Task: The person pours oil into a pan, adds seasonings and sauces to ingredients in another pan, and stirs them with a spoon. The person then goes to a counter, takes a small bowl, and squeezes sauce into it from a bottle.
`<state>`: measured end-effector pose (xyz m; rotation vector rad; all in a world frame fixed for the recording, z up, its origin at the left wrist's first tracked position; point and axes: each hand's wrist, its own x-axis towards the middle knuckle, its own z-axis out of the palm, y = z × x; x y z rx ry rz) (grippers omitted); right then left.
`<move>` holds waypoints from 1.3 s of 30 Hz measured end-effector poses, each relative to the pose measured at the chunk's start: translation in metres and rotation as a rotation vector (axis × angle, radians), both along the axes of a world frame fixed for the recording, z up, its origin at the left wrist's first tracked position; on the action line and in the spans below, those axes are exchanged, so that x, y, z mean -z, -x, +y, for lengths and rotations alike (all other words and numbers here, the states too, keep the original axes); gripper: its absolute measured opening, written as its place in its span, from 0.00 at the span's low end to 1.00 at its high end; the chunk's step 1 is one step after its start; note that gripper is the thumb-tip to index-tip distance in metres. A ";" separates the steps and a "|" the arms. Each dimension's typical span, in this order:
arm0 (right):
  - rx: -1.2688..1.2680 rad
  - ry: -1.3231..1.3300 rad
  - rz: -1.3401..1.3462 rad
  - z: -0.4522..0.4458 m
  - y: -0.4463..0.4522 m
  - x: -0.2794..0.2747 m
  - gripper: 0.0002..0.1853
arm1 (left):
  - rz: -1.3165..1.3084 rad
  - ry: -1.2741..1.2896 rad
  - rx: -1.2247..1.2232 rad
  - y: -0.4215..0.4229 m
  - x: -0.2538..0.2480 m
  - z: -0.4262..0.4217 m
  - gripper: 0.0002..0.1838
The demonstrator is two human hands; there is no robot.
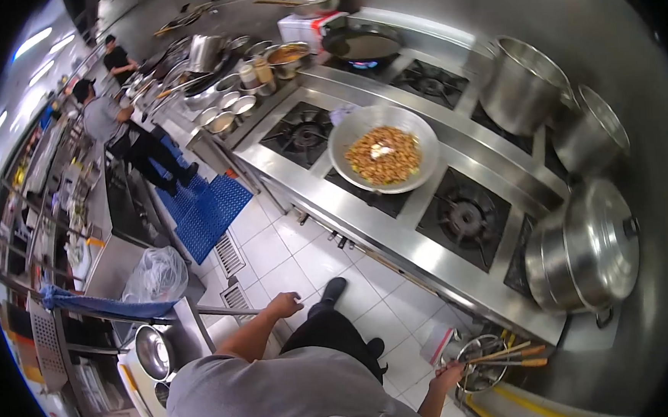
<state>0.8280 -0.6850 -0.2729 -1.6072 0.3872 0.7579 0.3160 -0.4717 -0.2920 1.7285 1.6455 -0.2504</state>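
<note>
My left hand [284, 305] hangs over the tiled floor, its fingers loosely apart and holding nothing. Low on the right, my right hand [449, 375] is closed at the left side of a round metal container [481, 385]. Several wooden-handled utensils [523, 357] lie across that container, their handles pointing away from my hand. Whether my fingers grip the utensils or the rim is unclear. A clear plastic bag with a red stripe [437, 345] sits beside this hand. On the stove stands a wide metal pan [338, 158] of browned, chopped food [392, 163] with a pale lump on top.
The steel stove [334, 208] runs diagonally ahead, with a dark wok [362, 45] over a blue flame. Tall pots [521, 86] and a lidded steamer [581, 247] line its right side. Two people [107, 119] work at far left near a blue mat [212, 208]. A metal bowl [154, 353] is left.
</note>
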 end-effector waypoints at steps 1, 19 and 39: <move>-0.020 -0.011 -0.010 0.010 0.020 -0.014 0.16 | -0.107 -0.047 -0.056 0.003 -0.010 0.014 0.25; -1.284 -0.514 -1.588 0.684 0.548 -0.334 0.16 | -0.348 -0.325 -0.642 0.359 -0.035 0.162 0.25; -1.608 0.015 -1.700 1.002 0.825 -0.233 0.12 | -0.306 -0.465 -1.387 0.469 -0.090 0.131 0.21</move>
